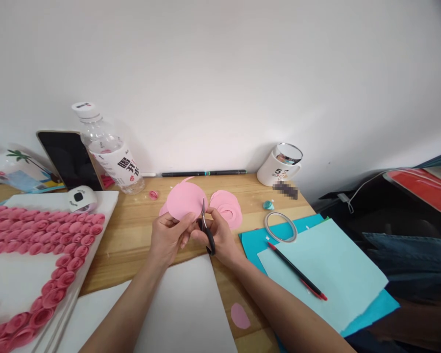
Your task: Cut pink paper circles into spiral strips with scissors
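Observation:
My left hand (pixel 171 234) pinches the lower edge of a round pink paper disc (pixel 185 200), held up over the table. My right hand (pixel 218 238) grips black-handled scissors (pixel 207 229), whose blades point upward at the disc's right edge. Whether the blades are cutting into the paper I cannot tell. Behind and right of the right hand lies a stack of pink paper pieces (pixel 230 202) with a coiled shape on it. More pink paper shows partly hidden behind the disc. Near the front, a small pink paper scrap (pixel 239 316) lies by my right forearm.
At left, a white board (pixel 22 279) bears rows of pink paper roses. A bottle (pixel 113 162) and phone (pixel 68 159) stand behind it. At right are a mug (pixel 279 166), tape roll (pixel 280 227), pen (pixel 297 271) and blue paper sheets (pixel 334 269). White sheets (pixel 183 304) lie under my forearms.

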`<state>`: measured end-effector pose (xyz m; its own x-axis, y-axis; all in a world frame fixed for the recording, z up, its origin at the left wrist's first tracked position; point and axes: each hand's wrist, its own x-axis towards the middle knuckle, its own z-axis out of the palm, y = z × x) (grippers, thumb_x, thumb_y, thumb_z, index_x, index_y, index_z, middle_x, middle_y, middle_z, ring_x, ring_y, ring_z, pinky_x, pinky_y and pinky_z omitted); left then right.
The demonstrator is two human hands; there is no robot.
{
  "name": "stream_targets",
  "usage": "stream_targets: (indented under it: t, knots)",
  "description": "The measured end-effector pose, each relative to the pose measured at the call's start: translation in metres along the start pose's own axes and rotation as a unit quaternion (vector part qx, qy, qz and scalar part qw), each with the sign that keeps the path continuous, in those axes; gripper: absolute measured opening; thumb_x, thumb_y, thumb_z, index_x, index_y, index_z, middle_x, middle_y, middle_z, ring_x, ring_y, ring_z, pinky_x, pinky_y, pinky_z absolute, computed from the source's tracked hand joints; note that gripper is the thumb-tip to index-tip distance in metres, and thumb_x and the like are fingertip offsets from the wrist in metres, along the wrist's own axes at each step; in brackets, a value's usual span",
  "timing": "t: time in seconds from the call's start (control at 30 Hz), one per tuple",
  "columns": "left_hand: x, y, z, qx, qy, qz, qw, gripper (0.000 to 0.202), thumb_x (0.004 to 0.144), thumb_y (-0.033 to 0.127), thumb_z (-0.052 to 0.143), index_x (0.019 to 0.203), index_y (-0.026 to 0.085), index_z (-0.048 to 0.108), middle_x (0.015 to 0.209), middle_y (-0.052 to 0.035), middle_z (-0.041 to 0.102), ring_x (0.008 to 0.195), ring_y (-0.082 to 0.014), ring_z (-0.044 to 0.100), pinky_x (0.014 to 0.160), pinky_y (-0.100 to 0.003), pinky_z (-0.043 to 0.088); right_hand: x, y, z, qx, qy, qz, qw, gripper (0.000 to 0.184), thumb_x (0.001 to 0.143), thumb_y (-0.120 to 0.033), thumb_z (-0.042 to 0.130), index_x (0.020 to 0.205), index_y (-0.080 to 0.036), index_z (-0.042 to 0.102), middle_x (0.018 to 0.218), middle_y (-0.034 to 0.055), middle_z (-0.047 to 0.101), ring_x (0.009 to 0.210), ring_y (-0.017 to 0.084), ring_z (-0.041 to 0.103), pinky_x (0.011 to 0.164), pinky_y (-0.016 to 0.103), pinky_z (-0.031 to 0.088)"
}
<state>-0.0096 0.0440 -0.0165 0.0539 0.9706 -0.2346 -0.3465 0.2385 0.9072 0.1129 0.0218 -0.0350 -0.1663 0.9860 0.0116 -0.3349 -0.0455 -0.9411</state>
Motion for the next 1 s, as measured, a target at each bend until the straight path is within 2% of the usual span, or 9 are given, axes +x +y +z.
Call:
stream_targets:
  t: [0.17, 0.37, 0.67, 0.87, 1.0]
  knots:
    - [-0.0003, 0.001, 0.0005, -0.011, 0.002, 0.007, 1.0, 0.026, 0.054, 0.026, 0.078, 0.048, 0.013, 0.056, 0.04, 0.005, 0.052, 0.025, -0.0022, 0.037, 0.026, -0.014, 0.024, -0.0007, -0.0006, -0.0005, 0.001, 0.012, 0.02, 1.0, 0.057, 0.06, -0.036, 0.081, 0.1, -0.021, 0.043, 0.06, -0.0081, 0.053, 0.046, 0.006, 0.038, 0.046, 0.018, 0.03]
    - [0.0007, 0.0019, -0.0011, -0.016, 0.001, 0.015, 1.0, 0.027, 0.056, 0.027, 0.078, 0.05, 0.013, 0.055, 0.042, 0.0053, 0.053, 0.025, -0.002, 0.038, 0.027, -0.014, 0.024, -0.0011, -0.0025, -0.0016, -0.026, 0.015, 0.038, 0.999, 0.056, 0.063, -0.041, 0.078, 0.101, -0.022, 0.041, 0.055, -0.0092, 0.052, 0.044, 0.006, 0.04, 0.042, 0.017, 0.029]
    - [0.0004, 0.0025, -0.0007, -0.014, 0.007, 0.011, 1.0, 0.027, 0.058, 0.03, 0.075, 0.052, 0.014, 0.055, 0.043, 0.0048, 0.054, 0.027, -0.0027, 0.038, 0.025, -0.015, 0.026, -0.0021, 0.0053, -0.0007, -0.022, -0.001, 0.039, 0.999, 0.059, 0.061, -0.039, 0.08, 0.102, -0.021, 0.043, 0.056, -0.0093, 0.053, 0.044, 0.006, 0.041, 0.042, 0.017, 0.029]
    - [0.0009, 0.0004, -0.0007, 0.013, 0.016, 0.007, 1.0, 0.024, 0.053, 0.025, 0.077, 0.048, 0.013, 0.057, 0.041, 0.0049, 0.052, 0.026, -0.002, 0.037, 0.025, -0.014, 0.024, 0.0, 0.0033, 0.0005, -0.003, 0.006, 0.009, 1.0, 0.059, 0.06, -0.038, 0.082, 0.102, -0.022, 0.044, 0.066, -0.0052, 0.057, 0.057, 0.011, 0.052, 0.057, 0.024, 0.042]
    - [0.0011, -0.0014, -0.0019, 0.013, 0.009, 0.011, 1.0, 0.023, 0.054, 0.025, 0.077, 0.049, 0.013, 0.058, 0.041, 0.0044, 0.053, 0.026, -0.0023, 0.037, 0.026, -0.015, 0.024, 0.0001, -0.0018, 0.0014, -0.003, 0.009, -0.003, 1.0, 0.059, 0.06, -0.039, 0.082, 0.102, -0.022, 0.044, 0.068, -0.0045, 0.058, 0.061, 0.013, 0.055, 0.063, 0.026, 0.044]
